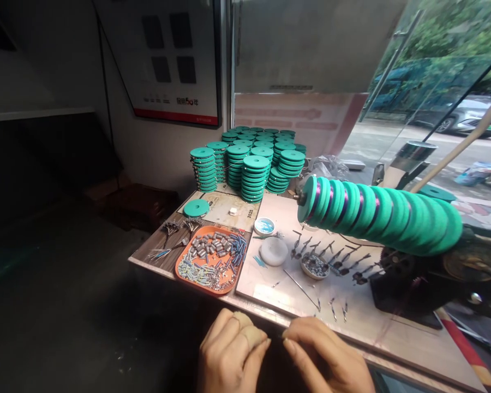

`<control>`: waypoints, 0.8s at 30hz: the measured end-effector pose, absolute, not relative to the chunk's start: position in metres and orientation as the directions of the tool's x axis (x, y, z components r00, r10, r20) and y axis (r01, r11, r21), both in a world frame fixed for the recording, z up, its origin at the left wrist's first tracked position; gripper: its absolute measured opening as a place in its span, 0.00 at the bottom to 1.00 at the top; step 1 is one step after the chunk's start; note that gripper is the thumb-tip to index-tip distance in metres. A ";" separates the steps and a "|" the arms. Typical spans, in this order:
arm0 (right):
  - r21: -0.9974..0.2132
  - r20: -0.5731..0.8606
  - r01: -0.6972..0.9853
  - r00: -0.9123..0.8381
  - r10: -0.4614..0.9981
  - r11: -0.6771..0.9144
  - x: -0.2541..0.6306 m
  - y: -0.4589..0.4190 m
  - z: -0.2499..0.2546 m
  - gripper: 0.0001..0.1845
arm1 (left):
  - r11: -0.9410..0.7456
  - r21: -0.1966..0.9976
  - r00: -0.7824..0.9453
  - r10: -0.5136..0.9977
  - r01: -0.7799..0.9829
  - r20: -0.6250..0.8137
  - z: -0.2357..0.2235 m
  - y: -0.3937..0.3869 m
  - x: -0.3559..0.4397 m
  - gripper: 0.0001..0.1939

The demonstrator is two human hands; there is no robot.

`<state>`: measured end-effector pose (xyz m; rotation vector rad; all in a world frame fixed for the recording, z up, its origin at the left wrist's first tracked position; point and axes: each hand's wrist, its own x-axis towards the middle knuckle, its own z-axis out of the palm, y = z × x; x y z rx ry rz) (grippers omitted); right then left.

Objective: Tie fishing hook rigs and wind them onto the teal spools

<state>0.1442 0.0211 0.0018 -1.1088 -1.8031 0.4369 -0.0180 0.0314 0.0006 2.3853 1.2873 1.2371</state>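
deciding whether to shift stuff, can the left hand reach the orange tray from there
Probably yes: the left hand is just off the near edge of the table, close to the orange tray, with only that edge between them. Its fingers look pinched together, so they would likely need to open first.

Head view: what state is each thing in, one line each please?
left hand: fingers curled, fingertips together
right hand: thumb and forefinger pinched; anything held is too small to tell
stacks of green discs: upright, most topped by a flat disc
single green disc: lying flat
orange tray: filled with small parts in groups
bowl: full of small metallic parts
green discs on the machine: lined up on a tilted spindle
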 end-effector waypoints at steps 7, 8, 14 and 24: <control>-0.190 0.640 0.887 -0.213 0.738 0.420 0.140 0.075 0.007 0.17 | -0.589 0.550 0.213 0.772 0.592 0.599 -0.003 0.038 -0.019 0.07; -0.166 0.619 0.903 -0.218 0.755 0.397 0.138 0.079 0.007 0.19 | -0.589 0.555 0.212 0.774 0.588 0.597 -0.003 0.038 -0.019 0.07; -0.396 0.621 0.838 -0.057 0.782 0.375 0.163 0.063 0.014 0.12 | -0.600 0.574 0.221 0.773 0.557 0.594 -0.004 0.038 -0.020 0.07; -0.176 0.503 0.959 -0.108 0.858 0.224 0.190 0.067 0.003 0.18 | -0.567 0.654 0.199 0.811 0.501 0.550 -0.006 0.037 -0.011 0.06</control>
